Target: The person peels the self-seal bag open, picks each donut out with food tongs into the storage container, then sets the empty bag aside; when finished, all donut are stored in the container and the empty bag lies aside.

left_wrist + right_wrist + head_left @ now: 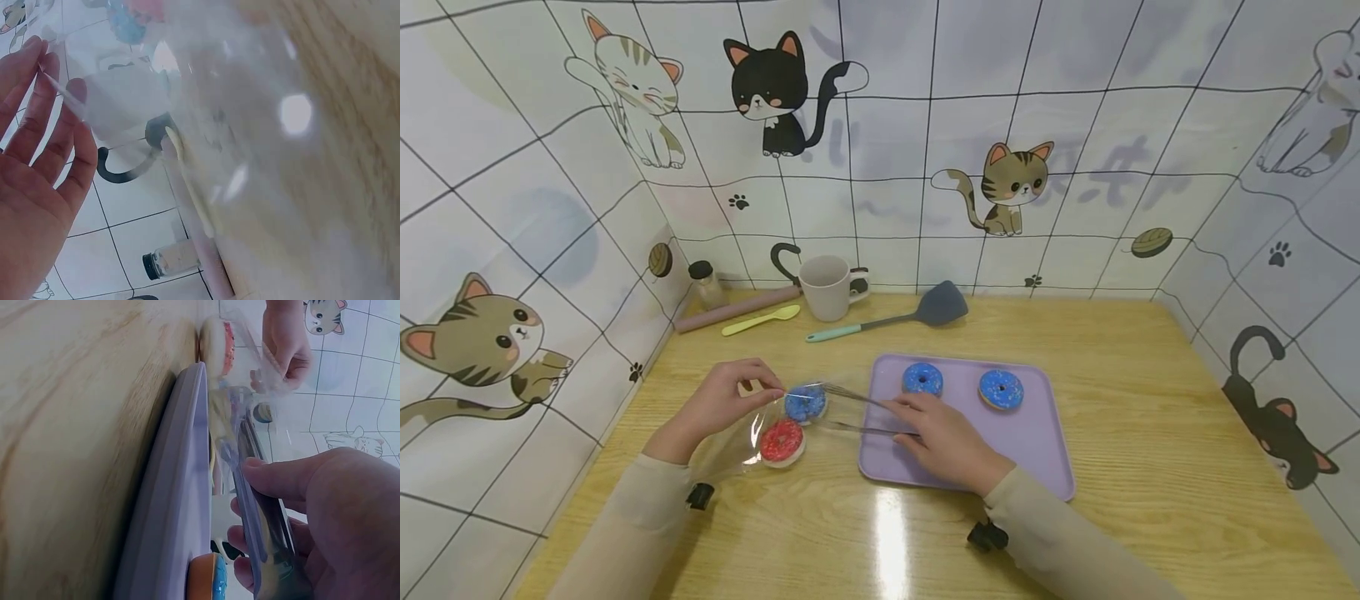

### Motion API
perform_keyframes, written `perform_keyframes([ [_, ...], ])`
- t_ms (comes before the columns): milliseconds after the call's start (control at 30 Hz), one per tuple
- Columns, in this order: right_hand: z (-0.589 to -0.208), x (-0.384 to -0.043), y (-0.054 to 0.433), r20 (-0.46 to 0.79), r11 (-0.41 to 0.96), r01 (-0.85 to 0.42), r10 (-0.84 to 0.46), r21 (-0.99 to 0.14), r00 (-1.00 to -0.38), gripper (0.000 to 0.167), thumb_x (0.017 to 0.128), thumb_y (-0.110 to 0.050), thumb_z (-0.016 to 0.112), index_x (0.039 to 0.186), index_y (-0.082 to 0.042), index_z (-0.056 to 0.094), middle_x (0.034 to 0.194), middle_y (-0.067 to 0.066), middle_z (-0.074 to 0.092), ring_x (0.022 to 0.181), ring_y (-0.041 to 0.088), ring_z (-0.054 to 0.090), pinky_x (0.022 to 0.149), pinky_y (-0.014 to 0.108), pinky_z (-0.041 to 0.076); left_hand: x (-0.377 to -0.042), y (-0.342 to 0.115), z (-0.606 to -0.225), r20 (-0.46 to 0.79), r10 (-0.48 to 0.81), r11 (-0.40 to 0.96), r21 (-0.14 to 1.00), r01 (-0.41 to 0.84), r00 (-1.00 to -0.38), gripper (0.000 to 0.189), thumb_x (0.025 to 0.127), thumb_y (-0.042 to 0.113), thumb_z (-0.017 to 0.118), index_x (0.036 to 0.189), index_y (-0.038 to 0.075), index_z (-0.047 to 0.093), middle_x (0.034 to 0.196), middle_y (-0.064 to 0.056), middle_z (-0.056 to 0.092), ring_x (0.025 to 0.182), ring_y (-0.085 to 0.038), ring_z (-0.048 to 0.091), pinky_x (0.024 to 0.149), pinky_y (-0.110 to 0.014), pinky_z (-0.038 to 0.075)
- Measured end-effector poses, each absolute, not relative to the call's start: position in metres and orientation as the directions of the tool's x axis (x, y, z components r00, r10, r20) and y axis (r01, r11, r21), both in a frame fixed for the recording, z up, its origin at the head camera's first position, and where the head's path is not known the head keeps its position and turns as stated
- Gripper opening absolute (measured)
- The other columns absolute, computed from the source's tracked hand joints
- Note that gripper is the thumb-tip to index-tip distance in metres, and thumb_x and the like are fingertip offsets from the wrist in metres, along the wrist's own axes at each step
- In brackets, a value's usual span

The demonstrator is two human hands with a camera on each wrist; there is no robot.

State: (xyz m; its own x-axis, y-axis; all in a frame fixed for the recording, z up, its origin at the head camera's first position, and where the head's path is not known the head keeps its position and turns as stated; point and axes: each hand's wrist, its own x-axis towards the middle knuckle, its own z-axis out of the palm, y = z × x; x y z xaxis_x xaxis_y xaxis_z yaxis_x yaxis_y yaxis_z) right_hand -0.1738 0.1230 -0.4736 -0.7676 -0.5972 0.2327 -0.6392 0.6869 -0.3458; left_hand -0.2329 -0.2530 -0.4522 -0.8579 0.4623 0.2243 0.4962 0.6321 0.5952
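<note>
My left hand [730, 398] pinches the edge of a clear plastic bag [730, 450] between thumb and fingers. A blue-iced donut [805, 403] and a red-iced donut [782, 442] show through or against the film, left of the tray. My right hand [946, 437] grips metal tongs [880, 431] over the lilac tray [1052, 450]; their tips reach left to the blue donut at the bag. In the right wrist view, thumb and fingers close round the tongs [259, 506]. Two more blue donuts, one nearer [922, 380] and one farther right [1001, 390], lie on the tray.
Along the back wall stand a jar with a black lid [705, 283], a rolling pin [737, 309], a yellow spoon [761, 320], a pale mug [826, 287] and a dark spatula [942, 305]. Cat-patterned tile sheeting surrounds the wooden table [1165, 433].
</note>
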Motion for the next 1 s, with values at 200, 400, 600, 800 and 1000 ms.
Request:
perform_keyframes([
  [200,-0.472,-0.169,0.128,0.224,0.702,-0.619,-0.578,-0.353,-0.784,0.051,0.099,-0.026,0.072,0.147,-0.015,0.058,0.139,0.009,0.063,0.129,0.026,0.060,0.105,0.045,0.051,-0.231,-0.254,-0.453,0.235,0.466,0.627,0.592,0.506,-0.853,0.008,0.094,0.022,0.078,0.093,0.030,0.078,0.094,0.014,0.072,0.084,-0.003,0.064,0.073,-0.037,0.052],
  [400,-0.473,-0.165,0.132,0.215,0.684,-0.593,-0.560,-0.425,-0.800,0.051,0.099,-0.025,0.072,0.146,-0.012,0.059,0.139,0.009,0.062,0.128,0.027,0.061,0.104,0.045,0.052,-0.231,-0.254,-0.451,0.251,0.468,0.624,0.585,0.518,-0.847,0.004,0.094,0.021,0.078,0.093,0.024,0.080,0.093,0.012,0.073,0.083,-0.004,0.063,0.073,-0.035,0.051],
  [600,-0.474,-0.163,0.137,0.190,0.664,-0.559,-0.546,-0.497,-0.816,0.053,0.099,-0.024,0.071,0.149,-0.012,0.056,0.137,0.006,0.062,0.116,0.020,0.063,0.095,0.043,0.055,-0.231,-0.253,-0.449,0.211,0.458,0.638,0.598,0.485,-0.864,0.007,0.094,0.021,0.078,0.092,0.027,0.079,0.093,0.013,0.072,0.084,-0.005,0.063,0.076,-0.043,0.053],
  [800,-0.472,-0.161,0.141,0.164,0.658,-0.526,-0.530,-0.539,-0.832,0.053,0.100,-0.027,0.070,0.150,-0.014,0.056,0.145,0.009,0.060,0.121,0.023,0.063,0.097,0.044,0.054,-0.231,-0.253,-0.448,0.203,0.459,0.641,0.598,0.481,-0.865,0.007,0.094,0.020,0.078,0.092,0.027,0.079,0.093,0.013,0.072,0.082,-0.005,0.063,0.076,-0.042,0.052],
  [1000,-0.469,-0.157,0.145,0.093,0.641,-0.447,-0.506,-0.625,-0.857,0.053,0.102,-0.030,0.067,0.152,-0.017,0.054,0.149,0.008,0.057,0.127,0.022,0.060,0.098,0.045,0.053,-0.230,-0.253,-0.446,0.211,0.469,0.631,0.600,0.492,-0.858,0.003,0.095,0.022,0.077,0.093,0.024,0.080,0.093,0.013,0.072,0.080,-0.005,0.062,0.074,-0.042,0.051],
])
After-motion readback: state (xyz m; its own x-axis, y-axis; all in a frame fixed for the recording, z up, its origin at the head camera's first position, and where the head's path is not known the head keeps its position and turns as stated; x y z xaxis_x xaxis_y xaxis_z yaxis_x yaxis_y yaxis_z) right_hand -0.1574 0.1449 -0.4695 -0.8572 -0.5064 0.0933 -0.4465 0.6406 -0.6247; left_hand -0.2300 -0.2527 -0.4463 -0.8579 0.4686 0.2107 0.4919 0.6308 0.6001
